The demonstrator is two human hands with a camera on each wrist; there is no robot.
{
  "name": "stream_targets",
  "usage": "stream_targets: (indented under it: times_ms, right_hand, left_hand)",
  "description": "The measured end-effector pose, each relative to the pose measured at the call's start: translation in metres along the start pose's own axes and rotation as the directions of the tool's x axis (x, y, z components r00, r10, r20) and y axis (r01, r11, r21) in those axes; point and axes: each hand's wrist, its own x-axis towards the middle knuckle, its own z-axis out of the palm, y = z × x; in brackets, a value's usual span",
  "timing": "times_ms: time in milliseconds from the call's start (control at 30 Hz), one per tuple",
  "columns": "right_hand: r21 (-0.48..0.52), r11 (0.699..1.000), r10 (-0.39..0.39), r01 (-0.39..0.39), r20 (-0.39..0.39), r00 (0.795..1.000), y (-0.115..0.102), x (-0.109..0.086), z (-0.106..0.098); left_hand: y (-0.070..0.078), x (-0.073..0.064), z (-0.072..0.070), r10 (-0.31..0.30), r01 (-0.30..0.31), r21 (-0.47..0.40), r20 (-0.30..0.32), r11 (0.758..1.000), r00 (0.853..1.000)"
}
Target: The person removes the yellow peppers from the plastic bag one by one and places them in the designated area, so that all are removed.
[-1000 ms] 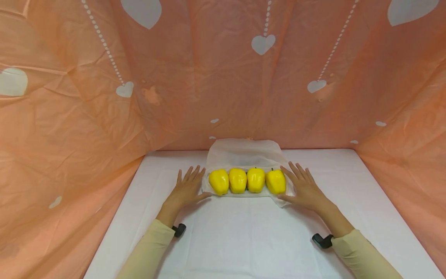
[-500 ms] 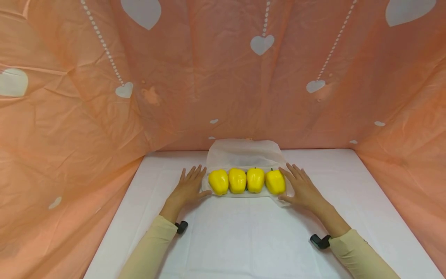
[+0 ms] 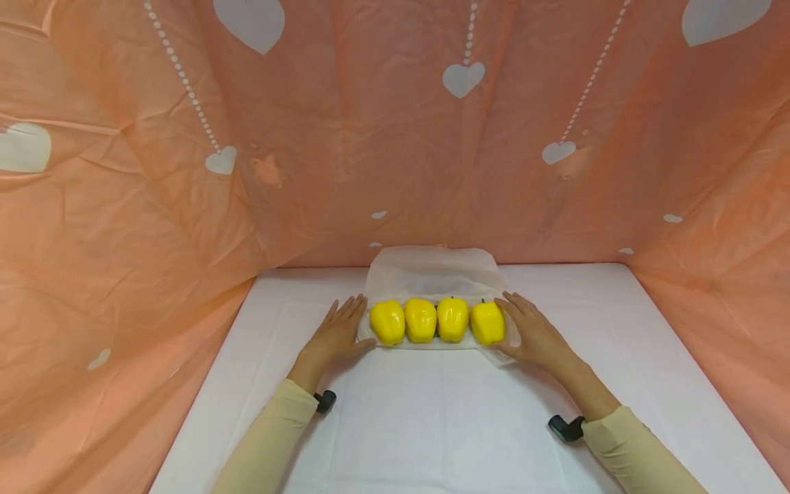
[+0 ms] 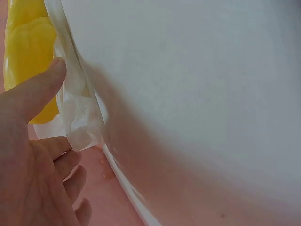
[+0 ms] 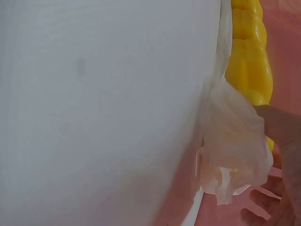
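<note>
Uncurled and gripping nothing I can make out, my left hand (image 3: 336, 336) and right hand (image 3: 538, 335) flank four yellow bell peppers (image 3: 421, 320) lined up on thin translucent wrapping (image 3: 435, 266), the peppers looking slick, firm and probably light, best cupped around their sides

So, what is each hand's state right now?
Left hand: open, beside the leftmost yellow bell pepper.
Right hand: open, beside the rightmost yellow bell pepper.

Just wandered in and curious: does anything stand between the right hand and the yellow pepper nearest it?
Only thin, pale wrap: it bunches up beside the yellow pepper, partly between it and the right hand. Nothing else visible does.
</note>
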Motion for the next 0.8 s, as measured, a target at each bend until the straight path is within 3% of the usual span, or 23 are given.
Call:
stream_targets:
  times_ms: [400,800]
  right_hand:
    - [0.097,0.995,-0.015,0.015,-0.004,1.0,0.004,-0.005,-0.003]
    - [0.164,0.984,-0.062,0.068,-0.046,0.997,0.004,-0.01,-0.022]
  left_hand:
    - [0.004,-0.004,-0.001,0.018,-0.018,-0.006,-0.018,1.0,1.0]
    - [0.005,-0.002,-0.003,0.012,-0.012,0.01,0.004,1.0,1.0]
